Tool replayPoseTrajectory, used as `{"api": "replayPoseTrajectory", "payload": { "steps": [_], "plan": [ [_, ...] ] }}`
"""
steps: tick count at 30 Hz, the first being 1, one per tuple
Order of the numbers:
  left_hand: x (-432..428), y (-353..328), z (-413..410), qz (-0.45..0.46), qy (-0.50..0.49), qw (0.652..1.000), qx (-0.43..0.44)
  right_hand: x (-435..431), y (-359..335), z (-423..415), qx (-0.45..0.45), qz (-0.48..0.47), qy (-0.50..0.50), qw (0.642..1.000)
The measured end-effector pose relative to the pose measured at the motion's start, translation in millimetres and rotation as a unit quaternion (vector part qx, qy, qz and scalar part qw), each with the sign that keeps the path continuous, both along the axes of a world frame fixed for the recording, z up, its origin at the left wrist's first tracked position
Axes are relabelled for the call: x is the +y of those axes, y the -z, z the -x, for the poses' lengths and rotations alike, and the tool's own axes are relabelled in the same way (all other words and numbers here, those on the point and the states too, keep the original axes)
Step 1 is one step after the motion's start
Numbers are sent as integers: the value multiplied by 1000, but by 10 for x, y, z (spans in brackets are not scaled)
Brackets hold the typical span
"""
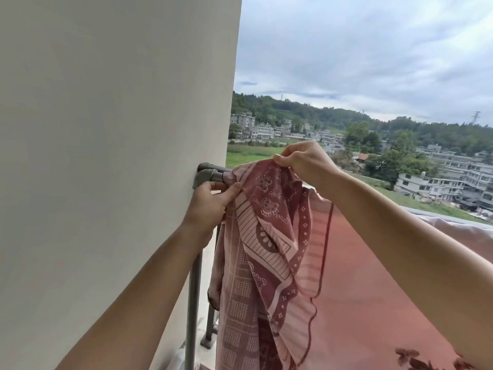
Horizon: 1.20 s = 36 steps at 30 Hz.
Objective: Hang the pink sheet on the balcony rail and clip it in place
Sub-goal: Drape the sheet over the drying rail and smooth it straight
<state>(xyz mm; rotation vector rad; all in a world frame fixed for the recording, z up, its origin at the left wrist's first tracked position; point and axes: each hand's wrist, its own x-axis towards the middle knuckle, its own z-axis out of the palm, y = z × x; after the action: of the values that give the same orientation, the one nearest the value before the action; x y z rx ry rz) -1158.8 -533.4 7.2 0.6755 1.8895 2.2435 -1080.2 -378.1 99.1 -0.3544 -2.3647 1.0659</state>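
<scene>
The pink sheet (269, 252) with a dark red pattern hangs bunched over the grey balcony rail (213, 174), close to where the rail meets the wall. My left hand (210, 204) pinches the sheet's left edge just below the rail end. Above the rail, my right hand (301, 161) grips a raised fold of the sheet's top edge. More of the sheet spreads flat to the right, under my right forearm. No clip is in view.
A white wall (114, 156) fills the left half and touches the rail end. A grey upright post (193, 303) stands below my left hand. Beyond the rail lie fields, houses and wooded hills. Pale cloth (461, 231) drapes the rail at far right.
</scene>
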Motion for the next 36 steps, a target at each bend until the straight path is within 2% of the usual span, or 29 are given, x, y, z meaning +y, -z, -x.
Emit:
{"api": "replayPoseTrajectory", "payload": {
  "steps": [2, 3, 5, 7, 9, 11, 13, 15, 17, 19, 21, 24, 27, 29, 31, 33, 36],
  "plan": [
    [-120, -126, 1, -71, 61, 995, -38, 81, -55, -40, 67, -10, 70, 995],
    [-206, -200, 25, -108, 54, 992, -32, 139, -97, -82, 119, -5, 108, 987],
    [-435, -345, 115, -191, -15, 981, -9, 282, -179, -207, 227, 11, 182, 957],
    [-650, -373, 285, -234, -144, 961, 9, 453, -193, -302, 265, -4, 223, 938],
    [-771, -212, 467, -151, -194, 969, 10, 544, -129, -342, 172, -68, 209, 960],
    [-736, 41, 509, -4, -88, 995, -37, 558, -11, -337, 40, -128, 169, 977],
    [-687, 247, 458, 111, -9, 991, -71, 459, 84, -370, -16, -157, 124, 980],
    [-648, 326, 382, 109, 19, 992, -68, 328, 115, -419, -15, -181, 68, 981],
    [-635, 300, 329, 54, 39, 996, -66, 195, 126, -474, -56, -203, 3, 978],
    [-645, 241, 283, 12, 26, 998, -55, 90, 169, -538, -95, -267, -35, 959],
    [-636, 167, 203, 2, -17, 999, -34, 79, 219, -573, -56, -327, -16, 943],
    [-617, 103, 147, -13, -94, 995, -13, 257, 195, -621, 8, -318, 41, 947],
    [-673, 51, 195, -61, -268, 961, -40, 556, 29, -688, 100, -285, 142, 943],
    [-718, 150, 168, -15, -372, 926, -60, 664, 7, -771, 63, -260, 131, 955],
    [-710, 408, 102, 83, -394, 913, -63, 699, 98, -842, -20, -262, 69, 962],
    [-668, 675, -28, 167, -377, 908, -71, 689, 198, -943, -16, -257, 53, 965],
    [-617, 872, -144, 228, -381, 895, -45, 688, 312, -1088, 15, -288, 58, 956]
  ]
}}
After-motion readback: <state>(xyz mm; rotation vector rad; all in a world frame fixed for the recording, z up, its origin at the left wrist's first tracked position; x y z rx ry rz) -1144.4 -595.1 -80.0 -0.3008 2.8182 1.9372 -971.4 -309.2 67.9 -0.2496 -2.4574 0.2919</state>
